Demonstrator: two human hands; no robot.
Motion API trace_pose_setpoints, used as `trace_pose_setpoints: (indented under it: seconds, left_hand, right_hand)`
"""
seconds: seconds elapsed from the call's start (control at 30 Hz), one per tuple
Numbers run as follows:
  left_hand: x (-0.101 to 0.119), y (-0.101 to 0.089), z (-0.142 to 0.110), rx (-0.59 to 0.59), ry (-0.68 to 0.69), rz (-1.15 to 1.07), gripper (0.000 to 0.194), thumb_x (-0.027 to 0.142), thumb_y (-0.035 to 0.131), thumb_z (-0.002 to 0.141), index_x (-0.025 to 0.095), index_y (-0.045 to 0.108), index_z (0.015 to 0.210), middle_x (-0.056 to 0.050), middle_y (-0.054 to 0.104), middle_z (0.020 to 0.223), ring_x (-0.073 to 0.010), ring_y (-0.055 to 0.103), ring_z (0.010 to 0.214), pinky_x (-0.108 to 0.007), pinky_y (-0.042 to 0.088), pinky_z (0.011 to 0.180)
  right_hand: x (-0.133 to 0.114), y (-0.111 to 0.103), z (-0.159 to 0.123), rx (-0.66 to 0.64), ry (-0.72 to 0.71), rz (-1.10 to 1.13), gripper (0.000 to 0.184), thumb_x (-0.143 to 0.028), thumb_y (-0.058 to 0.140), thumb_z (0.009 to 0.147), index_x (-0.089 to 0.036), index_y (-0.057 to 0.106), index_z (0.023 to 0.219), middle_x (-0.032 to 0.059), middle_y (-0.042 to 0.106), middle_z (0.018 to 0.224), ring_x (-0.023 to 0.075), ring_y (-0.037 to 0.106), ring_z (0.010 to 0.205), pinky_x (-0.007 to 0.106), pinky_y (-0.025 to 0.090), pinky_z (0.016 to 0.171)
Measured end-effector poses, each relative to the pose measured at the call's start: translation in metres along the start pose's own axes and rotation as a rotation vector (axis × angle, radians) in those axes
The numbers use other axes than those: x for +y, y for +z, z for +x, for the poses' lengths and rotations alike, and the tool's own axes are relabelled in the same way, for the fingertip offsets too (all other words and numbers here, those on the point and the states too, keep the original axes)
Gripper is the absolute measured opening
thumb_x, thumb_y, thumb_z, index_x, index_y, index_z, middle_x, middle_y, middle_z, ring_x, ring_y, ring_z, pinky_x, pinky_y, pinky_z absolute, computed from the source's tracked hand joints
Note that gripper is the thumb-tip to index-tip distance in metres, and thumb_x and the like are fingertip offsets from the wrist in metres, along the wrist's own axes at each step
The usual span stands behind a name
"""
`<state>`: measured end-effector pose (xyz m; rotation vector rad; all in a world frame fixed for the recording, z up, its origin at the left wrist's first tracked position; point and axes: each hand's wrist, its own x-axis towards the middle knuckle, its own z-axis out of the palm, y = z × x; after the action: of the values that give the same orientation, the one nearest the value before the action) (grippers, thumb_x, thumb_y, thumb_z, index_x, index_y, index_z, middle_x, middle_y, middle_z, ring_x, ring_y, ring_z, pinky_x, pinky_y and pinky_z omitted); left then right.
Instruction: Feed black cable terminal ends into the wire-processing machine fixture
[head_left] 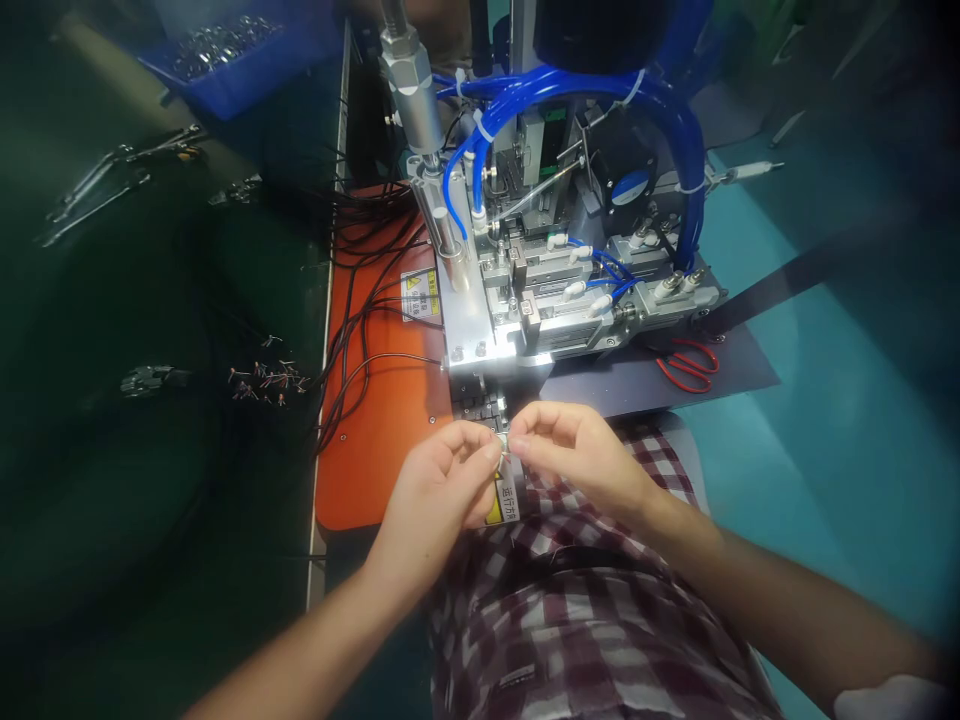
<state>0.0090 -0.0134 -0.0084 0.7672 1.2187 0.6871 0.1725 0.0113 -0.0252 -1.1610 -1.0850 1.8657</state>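
Note:
My left hand and my right hand meet fingertip to fingertip in front of the machine, each closed in a pinch. A tiny pale piece shows between the fingertips, with what looks like thin wire ends below it; it is too small to name. Just beyond the fingers lies a small dark metal fixture at the machine's front. Under the hands is a yellow and white label with printed characters, partly covered by my left hand.
Behind my hands stands a metal pneumatic machine with thick blue tubes. Black cables cross the orange board; several bare wire ends lie left. Red-handled scissors rest right. A blue bin holds metal parts.

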Motion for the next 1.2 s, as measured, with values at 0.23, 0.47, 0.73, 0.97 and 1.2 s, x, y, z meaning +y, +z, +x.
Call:
trace_pose_setpoints:
  seconds: [0.23, 0.47, 0.73, 0.97, 1.2]
  left_hand:
    - [-0.001, -0.001, 0.000, -0.021, 0.005, -0.027, 0.019, 0.034, 0.057, 0.089, 0.018, 0.050, 0.080, 0.011, 0.037, 0.039, -0.0029, 0.024, 0.038, -0.017, 0.023, 0.043]
    - [0.002, -0.002, 0.002, -0.080, -0.053, -0.062, 0.016, 0.029, 0.062, 0.084, 0.017, 0.052, 0.079, 0.011, 0.034, 0.042, -0.0011, 0.022, 0.035, -0.016, 0.017, 0.039]
    - [0.006, -0.006, 0.003, -0.173, -0.163, -0.077, 0.018, 0.026, 0.066, 0.080, 0.016, 0.053, 0.071, 0.009, 0.040, 0.049, 0.0007, 0.025, 0.033, -0.014, 0.018, 0.035]
    - [0.009, -0.001, 0.002, -0.055, -0.072, -0.074, 0.020, 0.027, 0.069, 0.076, 0.016, 0.054, 0.071, 0.011, 0.035, 0.040, 0.0000, 0.024, 0.033, -0.014, 0.019, 0.037]
    - [0.004, 0.000, 0.003, 0.060, 0.013, -0.027, 0.020, 0.032, 0.066, 0.080, 0.017, 0.054, 0.074, 0.011, 0.033, 0.039, -0.0024, 0.023, 0.036, -0.016, 0.020, 0.040]
  right_hand:
    - [0.004, -0.001, 0.001, -0.065, 0.015, 0.009, 0.017, -0.030, 0.067, 0.076, -0.015, 0.059, 0.073, -0.0083, 0.046, 0.048, 0.0055, 0.038, 0.042, 0.019, 0.029, 0.041]
    - [0.004, -0.012, 0.008, -0.214, 0.054, 0.011, 0.017, -0.031, 0.062, 0.080, -0.015, 0.057, 0.074, -0.0087, 0.039, 0.050, 0.0054, 0.027, 0.044, 0.021, 0.017, 0.043]
    - [-0.005, -0.020, 0.006, -0.424, -0.120, -0.067, 0.015, -0.029, 0.055, 0.091, -0.016, 0.053, 0.083, -0.0023, 0.048, 0.074, 0.0095, 0.043, 0.067, 0.023, 0.037, 0.062]
    - [-0.001, -0.013, 0.003, -0.233, -0.170, -0.159, 0.020, -0.034, 0.053, 0.091, -0.017, 0.051, 0.080, -0.0040, 0.044, 0.069, 0.0085, 0.038, 0.058, 0.022, 0.034, 0.054]
    - [0.004, 0.002, -0.008, -0.013, -0.236, -0.388, 0.012, -0.026, 0.055, 0.088, -0.018, 0.055, 0.079, -0.0033, 0.050, 0.066, 0.0082, 0.040, 0.052, 0.023, 0.032, 0.048]
